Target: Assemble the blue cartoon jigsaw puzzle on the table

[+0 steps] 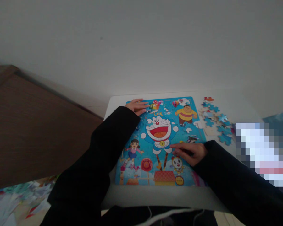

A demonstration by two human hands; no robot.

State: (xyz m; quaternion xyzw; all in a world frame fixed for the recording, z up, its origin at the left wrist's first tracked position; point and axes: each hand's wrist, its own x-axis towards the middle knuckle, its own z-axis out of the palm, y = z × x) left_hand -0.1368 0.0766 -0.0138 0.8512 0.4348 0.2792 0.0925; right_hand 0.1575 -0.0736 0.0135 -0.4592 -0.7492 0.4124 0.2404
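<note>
A blue jigsaw puzzle with cartoon figures lies flat in front of me, a round blue-and-white cat at its centre. My left hand rests on its upper left part, fingers spread and holding nothing visible. Over the lower right part is my right hand, its index finger stretched toward the cat's feet and the other fingers partly bent. No piece shows in its fingers. Off the puzzle's right side lie several loose puzzle pieces, mostly blue, with an orange puzzle piece at the far end.
The puzzle lies on a white table against a pale wall. A brown wooden panel stands at the left. White cable runs below the near edge. A blurred-out bright object is at the right; papers lie lower left.
</note>
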